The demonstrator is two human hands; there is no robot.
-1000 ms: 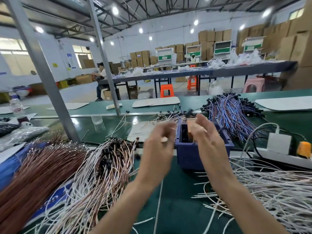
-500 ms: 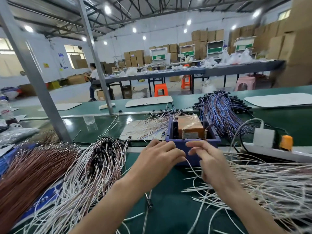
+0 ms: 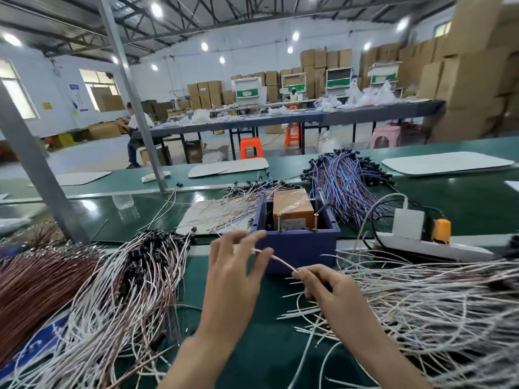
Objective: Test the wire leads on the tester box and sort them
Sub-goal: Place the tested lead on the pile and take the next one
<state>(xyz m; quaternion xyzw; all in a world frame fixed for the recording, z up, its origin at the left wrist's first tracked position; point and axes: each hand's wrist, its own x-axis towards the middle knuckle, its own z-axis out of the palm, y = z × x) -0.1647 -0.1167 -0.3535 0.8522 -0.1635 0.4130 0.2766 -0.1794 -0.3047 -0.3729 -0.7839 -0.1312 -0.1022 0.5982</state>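
One wire lead (image 3: pixel 279 259) is pinched between the left hand (image 3: pixel 238 268), its other fingers spread, and the right hand (image 3: pixel 323 284), just near of the tester box (image 3: pixel 297 245); the right heap (image 3: pixel 427 310) seems untested and the left pile (image 3: pixel 134 279) sorted.

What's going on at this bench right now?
A person is working through wire leads at a green bench. One pale wire lead is stretched between the hands, just in front of the purple tester box. The left hand pinches one end and the right hand the other. The lead does not appear to be on the box's contacts yet. A loose pile of white leads lies to the right, and a heap with black ends to the left.
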